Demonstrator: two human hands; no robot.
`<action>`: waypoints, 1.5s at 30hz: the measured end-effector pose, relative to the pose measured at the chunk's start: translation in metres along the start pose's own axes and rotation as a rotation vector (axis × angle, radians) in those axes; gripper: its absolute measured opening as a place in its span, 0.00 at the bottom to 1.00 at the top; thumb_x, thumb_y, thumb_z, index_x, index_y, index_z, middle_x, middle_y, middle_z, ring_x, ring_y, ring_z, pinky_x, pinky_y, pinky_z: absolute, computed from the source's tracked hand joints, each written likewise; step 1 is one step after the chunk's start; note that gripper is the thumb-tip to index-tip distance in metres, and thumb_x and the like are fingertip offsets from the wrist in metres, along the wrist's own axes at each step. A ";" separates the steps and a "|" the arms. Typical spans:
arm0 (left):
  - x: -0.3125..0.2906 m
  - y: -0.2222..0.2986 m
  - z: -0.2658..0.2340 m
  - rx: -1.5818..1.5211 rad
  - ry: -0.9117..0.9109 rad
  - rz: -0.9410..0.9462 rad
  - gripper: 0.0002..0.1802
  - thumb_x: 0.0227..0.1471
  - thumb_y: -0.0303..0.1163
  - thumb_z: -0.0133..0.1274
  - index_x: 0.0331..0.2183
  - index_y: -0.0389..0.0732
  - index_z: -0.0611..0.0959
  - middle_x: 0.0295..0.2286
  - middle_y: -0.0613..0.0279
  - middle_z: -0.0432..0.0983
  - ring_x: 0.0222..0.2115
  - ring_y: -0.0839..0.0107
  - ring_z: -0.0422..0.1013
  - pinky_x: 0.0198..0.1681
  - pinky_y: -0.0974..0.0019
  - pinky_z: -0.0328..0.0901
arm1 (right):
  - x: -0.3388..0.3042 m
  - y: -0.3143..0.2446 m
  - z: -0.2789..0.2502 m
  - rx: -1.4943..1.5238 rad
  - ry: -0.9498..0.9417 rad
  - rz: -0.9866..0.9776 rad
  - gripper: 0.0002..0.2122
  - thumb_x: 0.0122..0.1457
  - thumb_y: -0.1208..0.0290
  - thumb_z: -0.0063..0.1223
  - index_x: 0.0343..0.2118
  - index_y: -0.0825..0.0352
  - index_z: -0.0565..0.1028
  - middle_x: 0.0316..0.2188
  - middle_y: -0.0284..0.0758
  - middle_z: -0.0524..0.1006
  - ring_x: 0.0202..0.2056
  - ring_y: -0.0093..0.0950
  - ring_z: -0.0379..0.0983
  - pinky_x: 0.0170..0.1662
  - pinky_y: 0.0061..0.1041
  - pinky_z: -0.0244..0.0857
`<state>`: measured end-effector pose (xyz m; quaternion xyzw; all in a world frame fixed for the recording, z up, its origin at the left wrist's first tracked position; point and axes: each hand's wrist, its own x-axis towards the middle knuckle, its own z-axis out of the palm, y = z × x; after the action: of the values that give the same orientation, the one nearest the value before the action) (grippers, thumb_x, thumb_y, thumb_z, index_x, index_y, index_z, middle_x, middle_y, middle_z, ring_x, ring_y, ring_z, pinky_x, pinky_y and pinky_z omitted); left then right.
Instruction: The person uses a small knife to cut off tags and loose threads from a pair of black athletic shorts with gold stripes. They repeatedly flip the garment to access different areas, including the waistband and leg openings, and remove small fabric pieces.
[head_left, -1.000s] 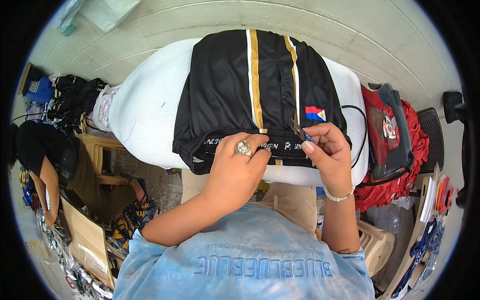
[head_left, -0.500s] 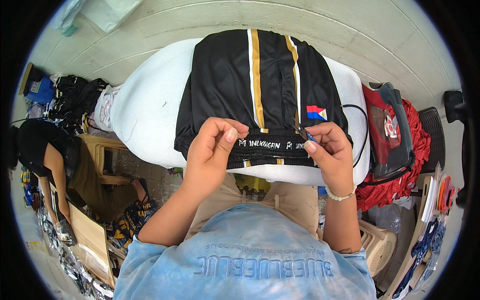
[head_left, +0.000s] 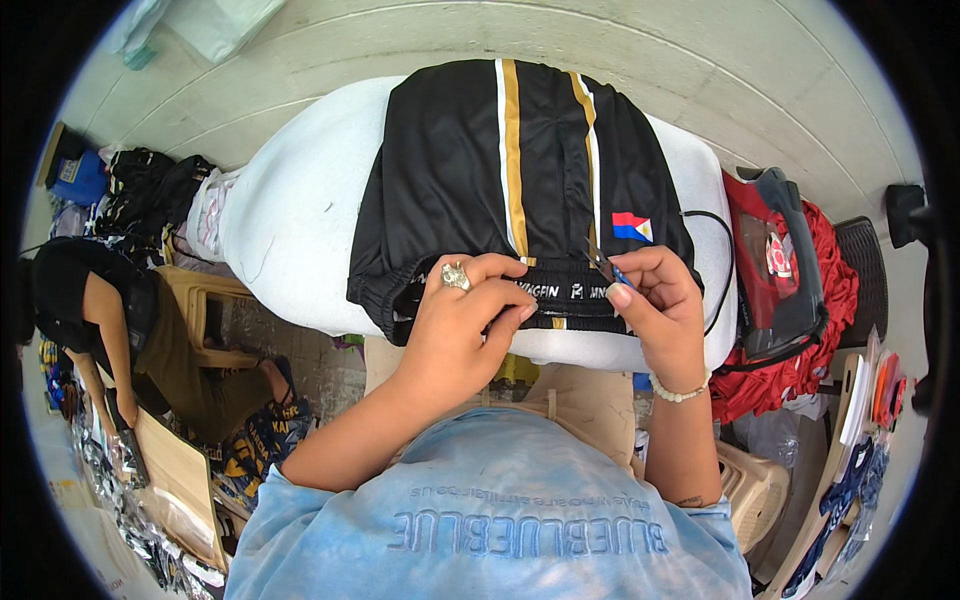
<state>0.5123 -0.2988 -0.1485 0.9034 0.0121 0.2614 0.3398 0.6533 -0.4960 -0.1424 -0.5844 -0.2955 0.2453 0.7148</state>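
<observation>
Black shorts (head_left: pixel 450 150) with gold and white stripes lie over a white padded board (head_left: pixel 285 210). Their elastic waistband, with white lettering, faces me, and a small flag patch (head_left: pixel 631 226) sits on the right leg. My left hand (head_left: pixel 455 325), a ring on one finger, rests over the waistband left of its middle. Its thumb and fingertips come together at the band; whatever they pinch is too small to make out. Small thread snips (head_left: pixel 602 262) with a blue handle are held in my right hand (head_left: pixel 660 305), blades pointing away from me over the waistband's right part.
A grey and red clothes iron (head_left: pixel 785 270) stands at the board's right end beside red fabric (head_left: pixel 835 270). A black cord (head_left: pixel 728 250) curves along there. On the left, another person (head_left: pixel 100 320) bends over a wooden panel (head_left: pixel 180 490), near a beige plastic chair (head_left: pixel 205 300).
My left hand has moved right and down onto the waistband, whose left end now gapes open. My right hand keeps the snips in nearly the same place.
</observation>
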 end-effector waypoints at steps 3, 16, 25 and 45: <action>0.003 0.004 -0.001 -0.067 0.007 -0.118 0.05 0.50 0.23 0.64 0.32 0.40 0.85 0.44 0.59 0.81 0.43 0.59 0.74 0.51 0.58 0.63 | 0.000 -0.002 0.000 -0.002 0.003 0.010 0.11 0.61 0.80 0.63 0.45 0.70 0.74 0.34 0.28 0.79 0.35 0.13 0.73 0.40 0.14 0.65; 0.006 -0.004 -0.018 -0.344 -0.019 -0.305 0.03 0.61 0.24 0.54 0.36 0.34 0.79 0.44 0.55 0.81 0.40 0.58 0.76 0.45 0.62 0.68 | -0.040 -0.007 0.034 -0.697 0.121 -0.042 0.18 0.55 0.69 0.71 0.45 0.69 0.75 0.25 0.35 0.78 0.21 0.20 0.71 0.26 0.20 0.65; 0.005 -0.005 -0.021 -0.364 -0.051 -0.308 0.06 0.66 0.25 0.50 0.38 0.33 0.81 0.45 0.55 0.80 0.43 0.72 0.74 0.49 0.69 0.67 | -0.050 0.019 0.047 -0.879 0.145 -0.152 0.18 0.55 0.69 0.71 0.40 0.68 0.71 0.24 0.36 0.79 0.21 0.26 0.76 0.25 0.24 0.69; 0.006 -0.006 -0.018 -0.233 -0.052 -0.130 0.07 0.60 0.22 0.54 0.40 0.36 0.83 0.44 0.53 0.79 0.43 0.55 0.76 0.47 0.61 0.68 | -0.047 0.017 0.045 -0.422 0.237 -0.061 0.17 0.57 0.76 0.68 0.41 0.70 0.67 0.27 0.34 0.80 0.25 0.13 0.72 0.25 0.14 0.63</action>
<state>0.5101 -0.2817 -0.1378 0.8616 0.0311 0.2150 0.4588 0.5880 -0.4942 -0.1588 -0.7362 -0.2718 0.0863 0.6137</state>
